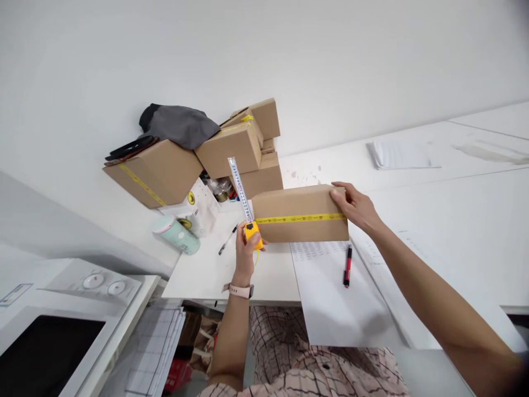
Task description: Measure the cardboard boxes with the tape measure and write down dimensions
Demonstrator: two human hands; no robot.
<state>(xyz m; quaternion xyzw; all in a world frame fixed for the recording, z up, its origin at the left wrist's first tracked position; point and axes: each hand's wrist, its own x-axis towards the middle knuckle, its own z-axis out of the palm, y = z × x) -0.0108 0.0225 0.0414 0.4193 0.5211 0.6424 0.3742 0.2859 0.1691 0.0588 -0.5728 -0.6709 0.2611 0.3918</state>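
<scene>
Read with 12 o'clock straight ahead, the carton (pixel 300 204) you hold sits just past the middle of your view, its long axis running from 9 to 3 o'clock, with a yellow printed strip along the face toward you. Your hands are apart: your right hand (pixel 356 208) grips the carton's 3 o'clock end, thumb on the face, while your left hand (pixel 244 256) is closed round the yellow tape measure (pixel 252 234) at the 9 o'clock end. The measure's blade (pixel 239 190) points out to 11 o'clock, its far tip free.

You can't see the carton's far side. The print on its strip is too small to read, and most of your left fingers hide behind the tape case; whether they touch the carton, you cannot tell. Your right arm is cut off at 4 o'clock.

The table's (pixel 198 281) near edge crosses at 7 o'clock, and the paper sheet (pixel 334 309) overhangs it at 5, with the red pen (pixel 347 267) lying on top. Stacked boxes (pixel 231 149) crowd 10 to 11 o'clock, close beyond the blade; the widest room lies toward 2 and 3, where white tabletop stretches past your right hand.
</scene>
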